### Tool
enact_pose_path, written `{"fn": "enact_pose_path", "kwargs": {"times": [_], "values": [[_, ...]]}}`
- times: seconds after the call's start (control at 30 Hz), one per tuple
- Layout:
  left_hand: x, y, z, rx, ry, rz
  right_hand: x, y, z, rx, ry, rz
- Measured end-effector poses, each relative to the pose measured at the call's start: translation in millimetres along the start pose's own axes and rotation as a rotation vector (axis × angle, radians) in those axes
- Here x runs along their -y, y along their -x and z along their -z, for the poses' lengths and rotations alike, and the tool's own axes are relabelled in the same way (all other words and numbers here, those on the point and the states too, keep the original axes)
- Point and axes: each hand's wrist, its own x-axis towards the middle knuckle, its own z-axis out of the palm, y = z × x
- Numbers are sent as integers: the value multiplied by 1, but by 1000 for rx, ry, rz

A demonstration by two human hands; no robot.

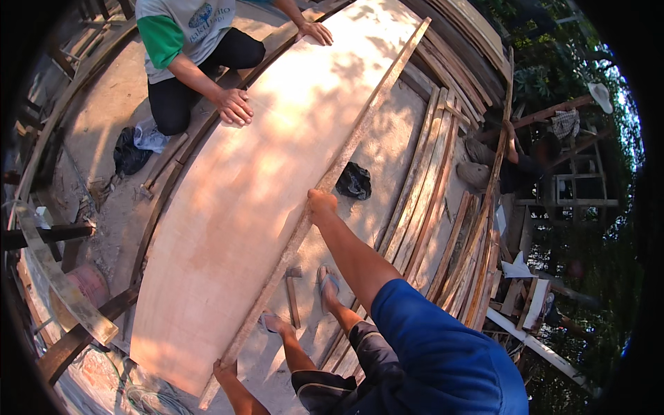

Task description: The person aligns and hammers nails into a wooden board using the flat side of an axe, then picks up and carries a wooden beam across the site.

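A wide, pale sheet of plywood [228,200] stretches diagonally before me, dappled with sunlight and shade. Along its right edge runs a long, narrow wooden batten [366,119]. My right hand [323,205] is closed around the batten near its middle, arm reaching forward. Lower down, by the batten's near end, my left hand [225,372] grips it too; its fingertips are partly hidden. Across the sheet, a kneeling co-worker in a green-sleeved shirt rests one hand [235,107] flat on the far left edge and the other hand [317,32] farther up.
By my sandalled feet lies a hammer-like tool [293,299]. A black plastic bag [354,181] sits beyond my right hand. Long planks [422,187] lie stacked along the right, where another person [515,162] crouches. Timber pieces [66,277] and a bucket [88,283] stand at left.
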Motion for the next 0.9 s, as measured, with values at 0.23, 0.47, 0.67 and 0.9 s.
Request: {"fn": "enact_pose_path", "kwargs": {"times": [0.23,0.47,0.67,0.9], "values": [[-13,14,-25,-136,417,228,2,2,3,23,137,83],[25,124,-125,-257,165,167,-80,50,140,503,239,123],[73,181,-142,250,-1280,46,-299,110,387,199,855,155],[17,198,-172,602,-1787,-260,-441,254,570,-17,610,-437]]}}
